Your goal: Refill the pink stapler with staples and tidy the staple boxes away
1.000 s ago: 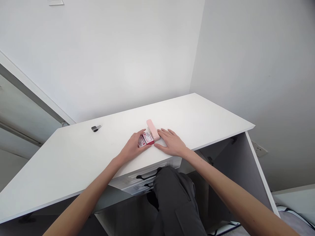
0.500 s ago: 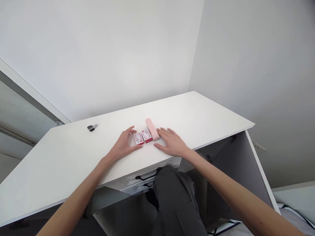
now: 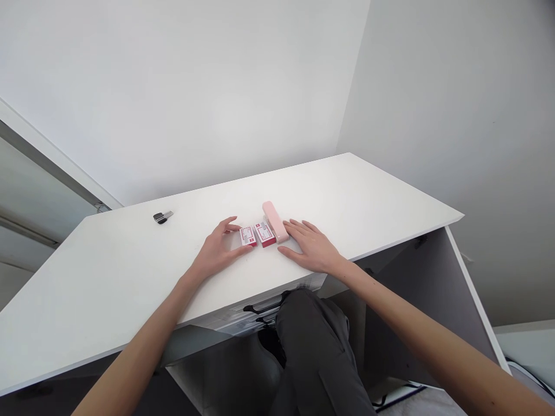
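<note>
Two small red-and-white boxes lie side by side on the white desk (image 3: 368, 196): the left box (image 3: 248, 236) and the right box (image 3: 265, 234). A pale pink stapler (image 3: 276, 221) lies just right of them. My left hand (image 3: 218, 252) rests flat on the desk, fingers spread, its thumb and fingertips at the left box. My right hand (image 3: 313, 247) lies flat with fingers stretched out, fingertips beside the stapler's right side. Neither hand holds anything.
A small dark key-like object (image 3: 162, 216) lies at the desk's back left. White walls meet in a corner behind the desk. Under the desk are a drawer with black handles (image 3: 260, 306) and my leg in dark trousers (image 3: 314, 352).
My left hand let go of the red boxes and pulled back to the left; the boxes now lie uncovered side by side. My right hand stayed flat beside the stapler.
</note>
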A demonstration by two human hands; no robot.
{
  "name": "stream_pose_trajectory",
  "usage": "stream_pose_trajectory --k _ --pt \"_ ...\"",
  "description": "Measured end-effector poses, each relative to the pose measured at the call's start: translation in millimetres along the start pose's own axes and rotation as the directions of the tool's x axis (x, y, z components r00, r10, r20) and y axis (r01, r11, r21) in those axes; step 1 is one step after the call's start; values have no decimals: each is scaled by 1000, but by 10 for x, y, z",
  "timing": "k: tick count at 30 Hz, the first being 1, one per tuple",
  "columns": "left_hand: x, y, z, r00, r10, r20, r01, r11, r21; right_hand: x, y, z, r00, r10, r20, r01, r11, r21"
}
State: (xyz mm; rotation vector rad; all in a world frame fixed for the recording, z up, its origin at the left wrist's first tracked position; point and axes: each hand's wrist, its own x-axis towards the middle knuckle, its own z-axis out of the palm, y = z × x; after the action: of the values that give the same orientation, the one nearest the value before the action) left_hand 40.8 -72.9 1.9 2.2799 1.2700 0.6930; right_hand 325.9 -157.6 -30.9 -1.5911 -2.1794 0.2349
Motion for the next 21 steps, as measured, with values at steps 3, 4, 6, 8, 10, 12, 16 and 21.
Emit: stream_pose_trajectory --k 3,4,6,8,10,12,16,21 --pt "-12 13 21 999 -39 -34 38 999 -24 -5 -8 3 1000 9 -16 -9 1000 5" --pt "-15 17 28 998 -45 -51 43 998 -34 -5 -8 6 1000 15 -19 -15 1000 10" --pt "-18 25 39 996 -34 -85 29 998 -50 -6 -4 17 1000 24 -21 -23 1000 16" --pt "-20 36 45 993 -6 -121 -1 998 -56 -4 6 35 999 32 -26 -32 999 15" --pt "-22 59 54 988 22 -150 -33 997 -68 -1 19 57 997 59 -45 -58 998 8" --pt "-21 101 78 984 50 -170 -66 994 -86 3 31 79 992 100 -72 -101 995 1" --pt "-1 241 205 974 97 -203 -117 989 -86 8 41 110 982 154 -107 -155 988 -6" --pt "65 390 396 973 100 -210 -100 995 13 14 42 124 984 141 -111 -145 989 -26"
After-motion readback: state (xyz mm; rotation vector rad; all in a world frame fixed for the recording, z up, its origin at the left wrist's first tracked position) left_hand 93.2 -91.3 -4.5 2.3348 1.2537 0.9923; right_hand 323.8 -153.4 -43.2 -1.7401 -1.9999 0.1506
